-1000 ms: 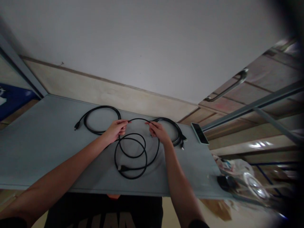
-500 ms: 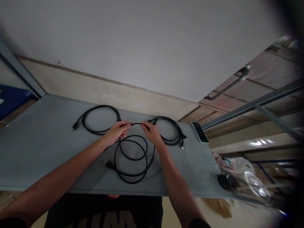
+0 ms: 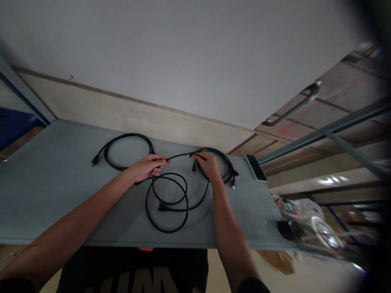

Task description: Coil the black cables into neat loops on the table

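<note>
The left hand (image 3: 150,166) and right hand (image 3: 207,162) are pinching a black cable (image 3: 179,156) between them. Its slim, glossy cord is looping loosely (two uneven, overlapping rings) on the gray table (image 3: 76,179).

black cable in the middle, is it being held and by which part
Yes, the black cable is pinched in the fingers of both the left hand and right hand, along its cord, not by its plug.

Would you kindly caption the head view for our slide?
Left hand and right hand hold a black cable over a gray table, with a left coil, a right coil and a phone.
</note>
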A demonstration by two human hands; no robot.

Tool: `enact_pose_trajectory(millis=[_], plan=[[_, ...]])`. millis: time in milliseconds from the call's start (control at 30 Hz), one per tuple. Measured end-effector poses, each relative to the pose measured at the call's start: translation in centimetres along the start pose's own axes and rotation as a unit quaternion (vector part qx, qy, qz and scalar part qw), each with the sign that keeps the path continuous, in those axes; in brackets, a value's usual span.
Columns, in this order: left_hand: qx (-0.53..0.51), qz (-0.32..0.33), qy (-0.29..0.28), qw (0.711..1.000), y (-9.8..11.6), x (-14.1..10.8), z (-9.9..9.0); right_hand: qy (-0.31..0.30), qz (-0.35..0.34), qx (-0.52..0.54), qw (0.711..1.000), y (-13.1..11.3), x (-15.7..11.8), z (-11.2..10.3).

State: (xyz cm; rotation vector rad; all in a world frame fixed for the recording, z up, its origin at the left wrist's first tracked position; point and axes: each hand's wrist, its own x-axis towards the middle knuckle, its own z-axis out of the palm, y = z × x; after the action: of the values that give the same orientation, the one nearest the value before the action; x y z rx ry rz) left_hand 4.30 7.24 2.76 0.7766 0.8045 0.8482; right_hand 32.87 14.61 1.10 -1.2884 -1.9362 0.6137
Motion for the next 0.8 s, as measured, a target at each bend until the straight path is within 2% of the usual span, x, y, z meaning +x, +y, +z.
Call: enact_pose_trajectory(millis=[133,300,400,500,700,800], plan=[[-0.006,0.008,0.003,1.000,0.2,0.3,-0.9,0.043,0.037,0.034,0.998,0.2,0.0,-0.5],[0.009,0.015,-0.004,1.000,0.8,0.1,-2.3,0.143,0.125,0.098,0.977,2.1,0.1,-3.2],[0.013,-0.010,-0.024,1.000,1.3,-0.3,-2.3,0.208,0.140,0.141,0.958,3.1,0.2,-4.1],[0.013,-0.039,-0.043,0.998,1.5,-0.7,-1.9,0.251,0.139,0.160,0.944,3.3,0.3,-3.9],[-0.022,-0.057,-0.042,0.997,2.1,-1.3,-1.6,0.241,0.106,0.105,0.959,2.4,0.3,-3.2],[-0.037,-0.074,-0.076,0.994,2.6,-1.7,-1.7,0.227,0.103,0.094,0.964,2.1,0.2,-3.2]])
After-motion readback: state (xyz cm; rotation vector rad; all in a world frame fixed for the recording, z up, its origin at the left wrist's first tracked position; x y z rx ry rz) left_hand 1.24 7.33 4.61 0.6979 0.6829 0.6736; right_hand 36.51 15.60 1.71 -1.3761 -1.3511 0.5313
